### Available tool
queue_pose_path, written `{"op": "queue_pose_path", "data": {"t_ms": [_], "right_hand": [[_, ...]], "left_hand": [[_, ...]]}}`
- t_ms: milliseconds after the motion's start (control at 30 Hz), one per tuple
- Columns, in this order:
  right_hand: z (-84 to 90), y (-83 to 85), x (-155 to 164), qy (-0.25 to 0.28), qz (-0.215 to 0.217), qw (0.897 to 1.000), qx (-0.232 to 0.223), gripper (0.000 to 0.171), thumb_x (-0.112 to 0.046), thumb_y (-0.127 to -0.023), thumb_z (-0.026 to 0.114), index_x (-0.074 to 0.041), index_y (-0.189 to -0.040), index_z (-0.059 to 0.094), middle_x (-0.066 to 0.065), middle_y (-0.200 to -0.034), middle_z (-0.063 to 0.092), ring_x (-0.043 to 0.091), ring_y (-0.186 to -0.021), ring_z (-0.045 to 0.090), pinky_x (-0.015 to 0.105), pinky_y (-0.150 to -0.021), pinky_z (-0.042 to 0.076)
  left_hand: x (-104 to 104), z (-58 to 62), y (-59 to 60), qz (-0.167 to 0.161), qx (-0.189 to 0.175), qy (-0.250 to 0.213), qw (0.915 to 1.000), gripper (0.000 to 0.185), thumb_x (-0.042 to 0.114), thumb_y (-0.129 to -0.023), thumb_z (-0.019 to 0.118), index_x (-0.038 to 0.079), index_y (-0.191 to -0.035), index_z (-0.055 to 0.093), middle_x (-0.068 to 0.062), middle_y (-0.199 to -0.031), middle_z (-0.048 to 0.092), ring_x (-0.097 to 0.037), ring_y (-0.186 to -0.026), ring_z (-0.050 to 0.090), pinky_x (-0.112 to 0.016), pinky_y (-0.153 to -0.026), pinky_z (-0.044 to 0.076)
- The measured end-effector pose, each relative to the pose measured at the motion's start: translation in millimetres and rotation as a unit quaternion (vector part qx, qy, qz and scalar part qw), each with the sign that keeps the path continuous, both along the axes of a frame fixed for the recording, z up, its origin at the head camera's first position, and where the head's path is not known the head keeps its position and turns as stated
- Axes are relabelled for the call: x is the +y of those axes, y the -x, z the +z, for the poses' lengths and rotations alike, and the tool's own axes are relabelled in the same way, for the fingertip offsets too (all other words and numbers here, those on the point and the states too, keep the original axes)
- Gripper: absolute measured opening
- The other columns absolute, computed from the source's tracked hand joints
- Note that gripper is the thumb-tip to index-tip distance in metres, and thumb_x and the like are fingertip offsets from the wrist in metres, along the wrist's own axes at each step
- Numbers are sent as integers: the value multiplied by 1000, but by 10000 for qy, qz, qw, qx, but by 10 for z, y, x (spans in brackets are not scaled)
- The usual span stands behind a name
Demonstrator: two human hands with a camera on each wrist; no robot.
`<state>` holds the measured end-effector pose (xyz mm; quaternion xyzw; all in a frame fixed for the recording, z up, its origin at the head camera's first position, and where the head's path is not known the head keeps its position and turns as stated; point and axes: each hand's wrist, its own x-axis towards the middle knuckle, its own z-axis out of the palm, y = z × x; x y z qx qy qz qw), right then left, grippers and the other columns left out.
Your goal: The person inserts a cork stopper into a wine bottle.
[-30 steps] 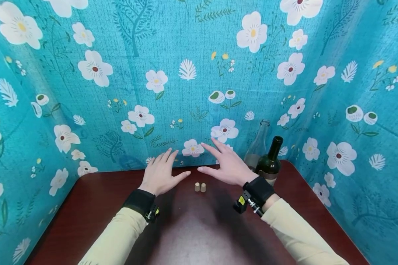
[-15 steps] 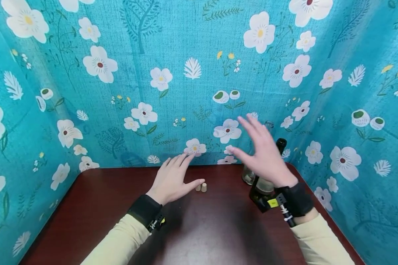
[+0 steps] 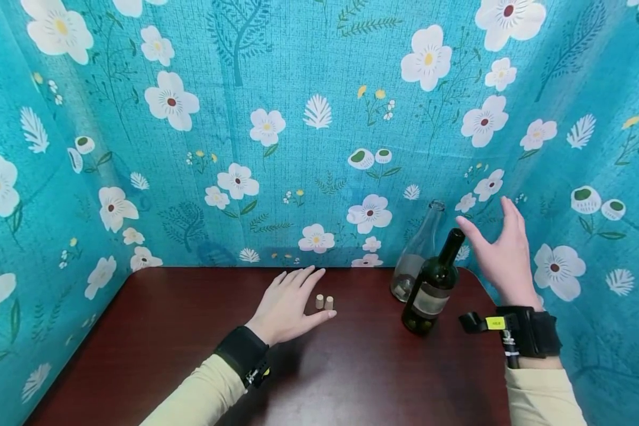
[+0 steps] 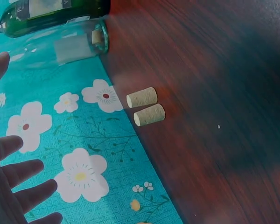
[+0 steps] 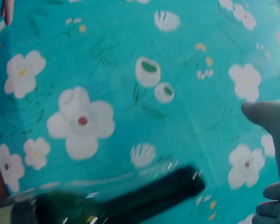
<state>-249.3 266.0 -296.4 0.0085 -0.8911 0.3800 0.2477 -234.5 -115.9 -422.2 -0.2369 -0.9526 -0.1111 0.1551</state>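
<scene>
With fingers spread and nothing grasped, the right hand [image 3: 503, 251] has been raised from above the two corks [image 3: 323, 302] to beside the dark bottle [image 3: 431, 287] neck, while the left hand [image 3: 287, 305], released, has been kept flat on the table [image 3: 165, 331] beside the corks.

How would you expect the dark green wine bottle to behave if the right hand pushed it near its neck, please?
The dark green bottle is tall and narrow on a small base, so a push near its neck would probably tip it rather than slide it. It looks like glass: likely rigid, smooth, breakable. The clear bottle stands close behind, so the two might knock together. The right hand is open beside it.
</scene>
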Motion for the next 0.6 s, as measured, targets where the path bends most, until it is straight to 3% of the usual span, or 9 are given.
{"op": "queue_pose_path", "data": {"t_ms": [367,600], "right_hand": [[-602,59,118,303,-40,9916,-1253,111,-69,-92,59,-12,-164,-2,26,-166,0,50,-149,7,76,-106,18],[-985,89,81,228,18,9876,-1552,118,-69,-87,66,-6,-163,3,30,-164,9,51,-146,17,73,-104,27]], "left_hand": [[66,-37,-30,-59,-100,30,9999,89,78,-88,52,19,-155,44,-6,-150,51,-27,-137,45,-52,-113,31],[98,-51,-40,-40,-183,92,9998,90,80,-88,50,21,-156,43,-5,-151,50,-25,-137,45,-50,-114,31]]}}
